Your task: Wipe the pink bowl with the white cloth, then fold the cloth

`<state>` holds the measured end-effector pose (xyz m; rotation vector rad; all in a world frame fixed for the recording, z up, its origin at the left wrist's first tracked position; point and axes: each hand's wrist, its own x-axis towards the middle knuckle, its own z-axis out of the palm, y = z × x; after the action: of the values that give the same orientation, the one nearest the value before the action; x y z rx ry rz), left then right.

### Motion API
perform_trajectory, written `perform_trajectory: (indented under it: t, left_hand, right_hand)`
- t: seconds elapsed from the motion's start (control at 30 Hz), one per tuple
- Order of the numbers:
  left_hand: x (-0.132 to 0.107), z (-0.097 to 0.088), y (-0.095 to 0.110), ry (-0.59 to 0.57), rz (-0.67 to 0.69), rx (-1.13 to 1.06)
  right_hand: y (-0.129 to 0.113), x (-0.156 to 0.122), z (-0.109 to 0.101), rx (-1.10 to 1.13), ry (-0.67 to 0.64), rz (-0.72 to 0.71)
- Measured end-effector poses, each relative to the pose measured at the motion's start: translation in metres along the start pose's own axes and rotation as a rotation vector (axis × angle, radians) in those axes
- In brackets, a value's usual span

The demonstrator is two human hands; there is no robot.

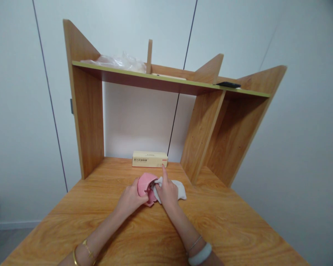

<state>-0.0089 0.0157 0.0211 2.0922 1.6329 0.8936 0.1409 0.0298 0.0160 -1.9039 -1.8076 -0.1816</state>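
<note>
My left hand is closed on a pink sock and holds its cuff open just above the wooden desk. My right hand grips a white sock beside it, with the index finger pointing up. The white sock's end is pushed against the pink sock's opening. Both hands meet at the middle of the desk.
A long cream box lies against the back of the desk, just behind the hands. A wooden shelf unit stands on the desk, with crumpled clear plastic and a dark flat object on top.
</note>
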Motion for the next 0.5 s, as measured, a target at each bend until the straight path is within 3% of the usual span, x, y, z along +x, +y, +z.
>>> perform_trajectory:
  t: [0.1, 0.3, 0.5]
  left_hand:
    - [-0.001, -0.002, 0.002, -0.031, 0.019, 0.006]
    - [-0.002, -0.005, 0.001, -0.027, 0.063, 0.041]
    - [0.001, 0.008, -0.016, 0.022, 0.073, -0.283]
  right_hand:
    - [0.0, 0.0, -0.006, 0.0, 0.065, -0.101]
    - [0.008, 0.0, 0.004, 0.098, -0.022, -0.051]
    - [0.016, -0.001, 0.023, 0.32, -0.069, 0.037]
